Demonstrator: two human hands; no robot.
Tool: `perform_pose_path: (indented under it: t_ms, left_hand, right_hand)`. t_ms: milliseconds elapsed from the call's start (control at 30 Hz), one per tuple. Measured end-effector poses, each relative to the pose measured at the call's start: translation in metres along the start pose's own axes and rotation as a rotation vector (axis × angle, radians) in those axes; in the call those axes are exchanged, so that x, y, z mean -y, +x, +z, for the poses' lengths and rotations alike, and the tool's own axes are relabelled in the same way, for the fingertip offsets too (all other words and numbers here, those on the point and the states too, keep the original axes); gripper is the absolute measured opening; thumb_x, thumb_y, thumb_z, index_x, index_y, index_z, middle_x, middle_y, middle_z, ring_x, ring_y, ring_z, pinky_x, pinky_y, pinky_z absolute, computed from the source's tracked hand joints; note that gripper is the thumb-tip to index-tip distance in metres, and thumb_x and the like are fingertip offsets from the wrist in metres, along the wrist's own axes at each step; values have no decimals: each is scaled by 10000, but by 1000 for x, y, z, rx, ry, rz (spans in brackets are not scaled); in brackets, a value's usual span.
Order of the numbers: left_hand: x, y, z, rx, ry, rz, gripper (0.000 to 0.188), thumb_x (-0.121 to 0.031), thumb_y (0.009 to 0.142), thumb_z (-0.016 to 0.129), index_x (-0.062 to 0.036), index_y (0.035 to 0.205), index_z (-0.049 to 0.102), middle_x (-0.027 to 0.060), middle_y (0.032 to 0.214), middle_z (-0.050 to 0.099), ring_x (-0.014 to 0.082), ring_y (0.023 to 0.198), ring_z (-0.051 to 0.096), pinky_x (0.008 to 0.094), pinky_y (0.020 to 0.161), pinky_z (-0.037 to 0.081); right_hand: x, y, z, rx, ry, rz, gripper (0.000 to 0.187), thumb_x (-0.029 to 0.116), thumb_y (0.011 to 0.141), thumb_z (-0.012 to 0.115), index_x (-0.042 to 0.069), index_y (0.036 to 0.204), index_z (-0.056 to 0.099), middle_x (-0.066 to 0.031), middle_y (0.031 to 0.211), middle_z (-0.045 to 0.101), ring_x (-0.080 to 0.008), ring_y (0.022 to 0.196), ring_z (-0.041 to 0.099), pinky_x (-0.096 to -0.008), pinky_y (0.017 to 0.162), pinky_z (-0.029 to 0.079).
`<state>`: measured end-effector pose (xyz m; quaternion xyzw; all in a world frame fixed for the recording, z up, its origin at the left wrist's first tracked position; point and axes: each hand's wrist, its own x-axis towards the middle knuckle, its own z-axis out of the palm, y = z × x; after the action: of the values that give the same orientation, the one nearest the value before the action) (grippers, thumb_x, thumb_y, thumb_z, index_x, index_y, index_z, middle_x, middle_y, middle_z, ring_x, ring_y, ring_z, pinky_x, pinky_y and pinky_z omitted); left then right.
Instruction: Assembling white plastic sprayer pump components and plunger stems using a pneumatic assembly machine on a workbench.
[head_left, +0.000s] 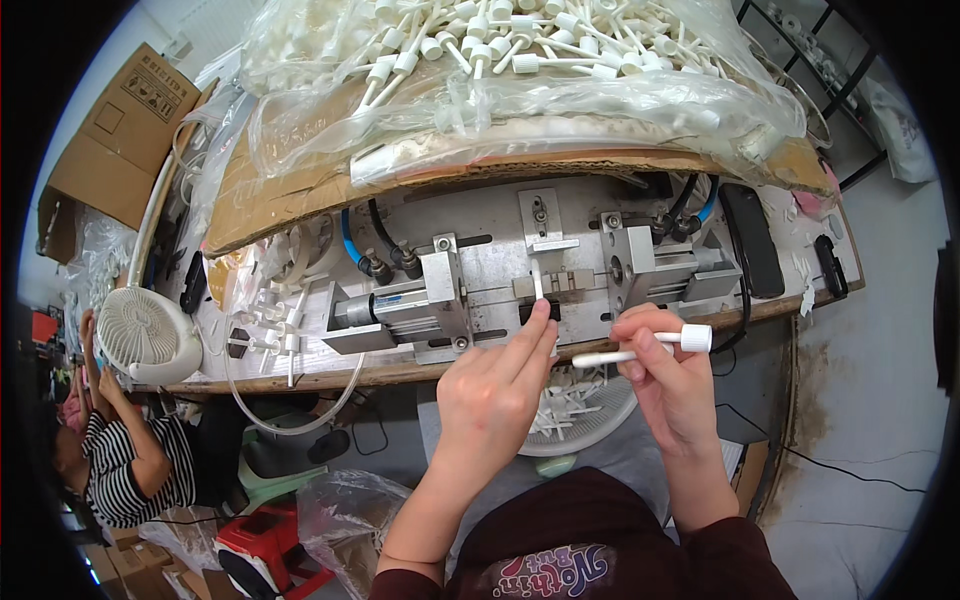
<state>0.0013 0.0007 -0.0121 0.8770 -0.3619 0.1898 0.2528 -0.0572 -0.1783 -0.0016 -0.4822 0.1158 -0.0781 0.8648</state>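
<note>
My right hand (668,385) is closed in a pinch around a white applicator stick (650,347) with a ribbed white screw cap. The stick lies nearly level, cap to the right and rounded tip to the left. My left hand (492,398) reaches forward, index and middle fingers stretched out side by side; its thumb is hidden. The index fingertip touches the near end of another white stick (538,274), which rests at the small metal block (570,281) in the middle of the fixture. Metal cylinder clamps stand left (405,308) and right (650,265) of that block.
A cardboard sheet (300,205) bears a plastic bag of many capped applicators (480,50). Below the table edge sits a basket (610,420) of white pieces. A fan (150,335), loose white parts (285,325) and a black phone (752,240) lie around. Another person (140,460) sits at left.
</note>
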Motion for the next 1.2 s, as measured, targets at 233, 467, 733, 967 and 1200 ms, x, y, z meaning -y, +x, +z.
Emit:
perform_pose_path:
  t_ms: [233, 467, 733, 967, 1200]
  left_hand:
    - [2, 7, -4, 38, 11, 7, 276, -104, 771, 761, -11, 1030, 740, 92, 1180, 720, 118, 613, 641, 267, 563, 456]
    - [-3, 4, -6, -103, -139, 52, 336, -153, 780, 796, -21, 1079, 715, 81, 1137, 726, 152, 655, 653, 277, 573, 477]
    - [-17, -4, -4, -200, -483, -40, 307, -66, 785, 790, -27, 1078, 707, 86, 953, 689, 217, 759, 668, 305, 623, 527]
    - [-1, -1, -9, -32, -76, -41, 297, -47, 745, 788, -47, 1039, 746, 57, 1155, 723, 185, 745, 662, 292, 653, 522]
    - [4, 8, -4, 50, 14, -13, 252, -92, 774, 761, -52, 1023, 754, 54, 1152, 735, 151, 603, 637, 273, 563, 461]
  right_hand:
    - [9, -5, -1, 20, 227, 33, 359, 57, 1021, 491, -97, 1343, 517, -135, 1047, 656, -135, 938, 593, -260, 820, 473]
    - [-5, -8, 15, -17, 11, -78, 414, 44, 1028, 485, -75, 1424, 455, -226, 1406, 541, -273, 1327, 525, -358, 1098, 438]
    - [-37, -16, 17, 165, -184, -203, 441, 77, 1016, 559, -60, 1424, 466, -224, 1373, 570, -273, 1311, 543, -372, 1091, 441]
    - [-30, 0, -7, 252, -295, -539, 790, 303, 865, 802, -69, 1446, 416, -250, 1515, 388, -389, 1370, 472, -431, 1092, 436]
    - [-22, -8, -7, 208, -142, -499, 776, 378, 876, 778, -67, 1405, 426, -293, 1491, 398, -423, 1352, 481, -451, 1087, 442]
